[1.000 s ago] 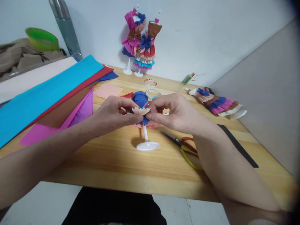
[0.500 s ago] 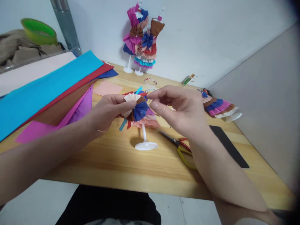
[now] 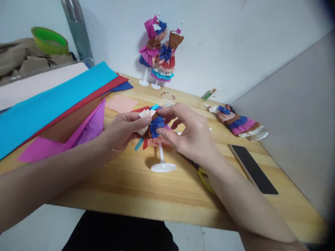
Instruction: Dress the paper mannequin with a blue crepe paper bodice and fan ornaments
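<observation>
A pleated paper rosette (image 3: 156, 126) in white, brown and blue is between my two hands. My left hand (image 3: 128, 127) pinches its white side, thumb on top. With thumb and forefinger, my right hand (image 3: 184, 129) grips the blue and brown edge. Behind the rosette stands a small doll-dress stand (image 3: 164, 167) with a white round base and post, tilted back, carrying peach and purple ruffles. Blue and red paper strips stick out below the rosette. Scissors (image 3: 205, 179) with yellow handles lie partly under my right wrist.
Folded crepe paper sheets (image 3: 60, 96) cover the left side. Two dressed stands (image 3: 159, 52) are at the wall. A third dressed doll (image 3: 239, 120) lies at the right, near a phone (image 3: 252, 169). A peach paper piece (image 3: 121, 103), a tape roll (image 3: 168, 96) and a bottle (image 3: 78, 31) are further back.
My right hand has moved left and closed on the rosette's blue and brown edge; before, it was apart from it. My left hand keeps its hold. The view has shifted slightly.
</observation>
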A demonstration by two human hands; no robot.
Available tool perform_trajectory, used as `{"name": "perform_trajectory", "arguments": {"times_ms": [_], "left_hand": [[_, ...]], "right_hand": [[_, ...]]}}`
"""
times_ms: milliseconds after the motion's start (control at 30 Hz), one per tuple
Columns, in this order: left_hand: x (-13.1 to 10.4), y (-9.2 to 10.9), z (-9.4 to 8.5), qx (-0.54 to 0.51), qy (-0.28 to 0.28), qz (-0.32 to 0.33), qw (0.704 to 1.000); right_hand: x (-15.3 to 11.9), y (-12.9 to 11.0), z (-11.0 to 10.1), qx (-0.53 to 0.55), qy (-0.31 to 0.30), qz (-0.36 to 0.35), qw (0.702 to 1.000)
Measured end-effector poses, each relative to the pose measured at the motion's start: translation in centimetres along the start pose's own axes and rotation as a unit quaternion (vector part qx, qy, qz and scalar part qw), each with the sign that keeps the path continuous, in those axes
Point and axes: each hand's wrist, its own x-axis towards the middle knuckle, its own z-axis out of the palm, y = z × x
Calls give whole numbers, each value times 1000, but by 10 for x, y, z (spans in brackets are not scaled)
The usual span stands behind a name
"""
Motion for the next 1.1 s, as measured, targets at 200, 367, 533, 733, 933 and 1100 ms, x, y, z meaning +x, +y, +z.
{"name": "perform_trajectory", "arguments": {"times_ms": [200,367,533,733,933,1100], "left_hand": [[0,1,3,-18,-38,-14,999],[1,3,4,-16,-46,-11,999],[2,3,1,-9,-24,-39,999],[-1,0,1,-6,-26,-24,999],[-1,-4,2,9,-40,-20,999],[-1,-3,2,3,-49,-21,999]], "right_hand": [[1,1,0,14,35,-2,999],[2,1,-1,9,38,-11,999],[2,-3,-4,22,29,15,999],[2,-5,-1,69,16,73,995],[1,-5,2,40,25,84,995],[1,-3,0,50,7,76,996]]}}
